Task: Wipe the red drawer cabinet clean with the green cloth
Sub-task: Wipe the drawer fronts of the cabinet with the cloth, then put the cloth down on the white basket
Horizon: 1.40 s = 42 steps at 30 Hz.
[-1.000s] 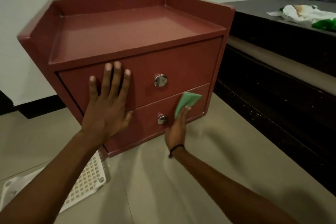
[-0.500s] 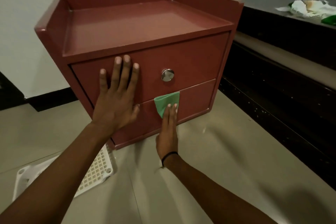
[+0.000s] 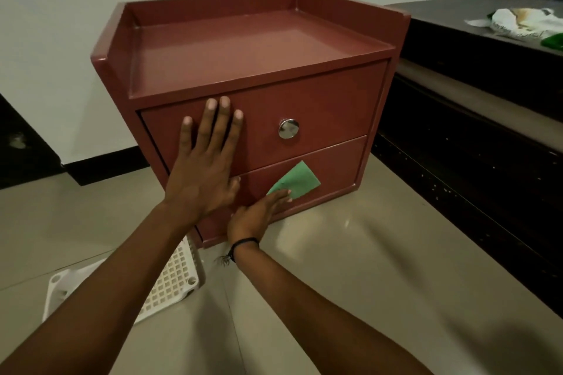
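On red drawer cabinet (image 3: 304, 100): left hand (image 3: 202, 167) flat, open; right hand (image 3: 256, 216) flat on green cloth (image 3: 297, 181).

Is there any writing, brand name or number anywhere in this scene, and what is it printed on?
Nothing can be read.
The white crumpled bag on the dark ledge carries some dark print, too small and blurred to make out.
The red drawer cabinet, its knob, the green cloth and the white grid tray show no text or labels.
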Each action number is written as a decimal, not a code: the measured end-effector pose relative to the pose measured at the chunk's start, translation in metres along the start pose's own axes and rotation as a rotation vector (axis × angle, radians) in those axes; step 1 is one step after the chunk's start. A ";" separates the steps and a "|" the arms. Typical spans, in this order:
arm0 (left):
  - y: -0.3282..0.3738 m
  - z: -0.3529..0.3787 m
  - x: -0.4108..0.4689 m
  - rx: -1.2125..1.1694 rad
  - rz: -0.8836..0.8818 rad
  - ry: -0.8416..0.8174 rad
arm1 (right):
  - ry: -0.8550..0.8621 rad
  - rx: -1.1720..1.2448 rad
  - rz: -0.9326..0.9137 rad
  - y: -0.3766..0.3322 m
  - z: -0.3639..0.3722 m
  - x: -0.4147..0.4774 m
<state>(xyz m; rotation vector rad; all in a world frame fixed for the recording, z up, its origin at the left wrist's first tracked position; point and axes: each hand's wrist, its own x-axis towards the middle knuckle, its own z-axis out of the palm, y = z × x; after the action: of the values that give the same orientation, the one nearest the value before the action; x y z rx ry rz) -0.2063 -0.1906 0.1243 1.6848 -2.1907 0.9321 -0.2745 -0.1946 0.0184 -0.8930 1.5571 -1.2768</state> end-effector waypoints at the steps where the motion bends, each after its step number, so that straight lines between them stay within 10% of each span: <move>1: -0.002 -0.001 -0.001 0.000 0.007 -0.006 | -0.001 0.010 -0.016 0.002 -0.002 -0.001; 8: -0.012 -0.013 -0.007 0.018 0.059 -0.050 | 0.124 0.005 0.049 -0.006 -0.029 0.050; 27: -0.045 -0.048 -0.067 -0.103 0.099 -0.218 | -0.261 -0.327 -0.197 -0.003 -0.067 -0.031; 42: -0.124 -0.109 -0.254 -0.171 -0.744 -0.454 | -0.772 -0.690 -0.590 -0.025 0.016 -0.150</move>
<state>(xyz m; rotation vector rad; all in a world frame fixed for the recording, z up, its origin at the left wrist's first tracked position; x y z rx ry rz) -0.0324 0.0577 0.1161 2.5064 -1.5325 0.1723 -0.2103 -0.0668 0.0715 -2.1041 1.1044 -0.5653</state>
